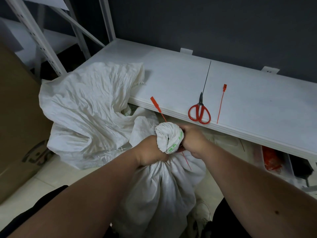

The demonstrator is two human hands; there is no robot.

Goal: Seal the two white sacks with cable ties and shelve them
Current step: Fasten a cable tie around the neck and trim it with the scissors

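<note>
Hands, left hand and right hand, clench the soft near sack's twisted neck, the firmest hold; red cable tie pokes out behind it.

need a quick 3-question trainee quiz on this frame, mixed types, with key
1. True or false: the second sack is already tied shut.
2. Multiple choice: where do the scissors lie? A) on the floor B) on the white shelf, near its front edge C) inside a sack
3. Fill in: the left hand and right hand both grip the bunched ____ of the front sack.

Key:
1. False; its mouth lies open and loose.
2. B, beside the spare red cable tie.
3. Neck; a red cable tie sticks out behind it.
</note>
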